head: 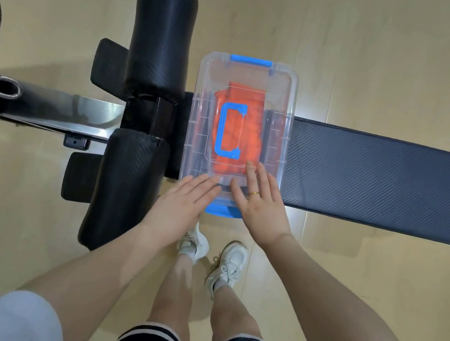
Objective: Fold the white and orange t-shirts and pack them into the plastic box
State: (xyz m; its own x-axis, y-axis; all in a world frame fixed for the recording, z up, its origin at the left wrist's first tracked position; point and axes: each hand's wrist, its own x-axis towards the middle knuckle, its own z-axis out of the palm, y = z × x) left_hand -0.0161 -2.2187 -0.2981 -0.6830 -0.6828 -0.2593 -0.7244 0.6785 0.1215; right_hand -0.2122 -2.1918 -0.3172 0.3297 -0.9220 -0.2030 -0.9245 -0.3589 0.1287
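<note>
Your left hand [182,205] and right hand [261,206] press flat, fingers straight, on the lidded box [285,97] at the bench's [379,181] near edge.

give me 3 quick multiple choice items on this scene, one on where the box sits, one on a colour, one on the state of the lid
1. The plastic box sits on:
A the floor
B the black bench
C a chair

2. The lid's handle is:
A blue
B red
C green

3. The lid is:
A off
B leaning against the box
C on the box, both hands flat on it

Key: 1 B, the box lies across the padded bench. 2 A, blue like the end latches. 3 C, left hand and right hand lie with straight fingers on the lid; the orange t-shirt shows through.
</note>
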